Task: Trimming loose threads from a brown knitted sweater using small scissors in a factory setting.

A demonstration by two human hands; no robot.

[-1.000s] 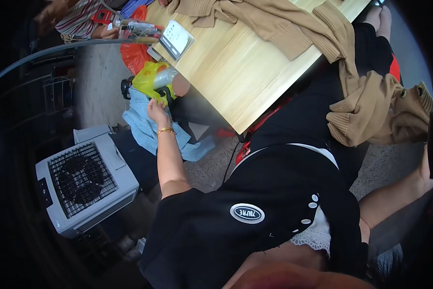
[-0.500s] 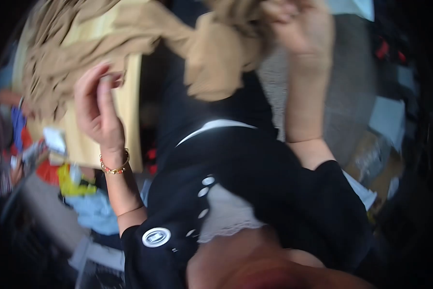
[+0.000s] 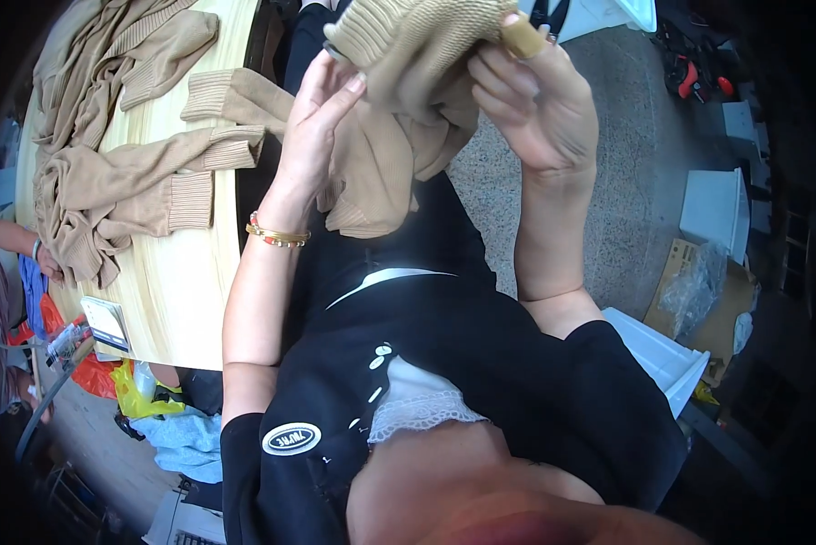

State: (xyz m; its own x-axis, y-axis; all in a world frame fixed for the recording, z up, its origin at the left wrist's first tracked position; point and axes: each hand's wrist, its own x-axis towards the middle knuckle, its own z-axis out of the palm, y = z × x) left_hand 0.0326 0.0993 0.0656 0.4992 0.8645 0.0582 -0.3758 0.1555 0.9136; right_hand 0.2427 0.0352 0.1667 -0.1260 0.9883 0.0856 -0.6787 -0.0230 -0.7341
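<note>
Now that both hands are up at the same tan knit garment [image 3: 417, 100], things look way more settled: a second ago the left one was way off by the yellow bag [image 3: 140, 395]. So it's two-handed work on one piece. The garment is bunched up in front of the person, over the dark-clothed lap, with its lower part hanging free.

Right hand [image 3: 546, 113] has its fingers curled in and gripping the knit, with a mustard-coloured wrap on the thumb. Left hand [image 3: 310, 136] has its thumb against the ribbed band and fingers running behind it, so I can't tell if it's really pinching. Something dark and pointy pokes up past the right thumb, no clue what.

Texture-wise, it's chunky ribbing up top, then finer, softer knit sagging into loose folds. More tan knits [image 3: 122, 182] lie crumpled on the smooth, pale wood-grain table [image 3: 176, 282]. Further out: fuzzy light blue cloth [image 3: 185, 445] beside the thin, crinkly yellow bag, and a glossy white plastic bin [image 3: 676, 377] near some crumpled clear plastic [image 3: 694, 286].
</note>
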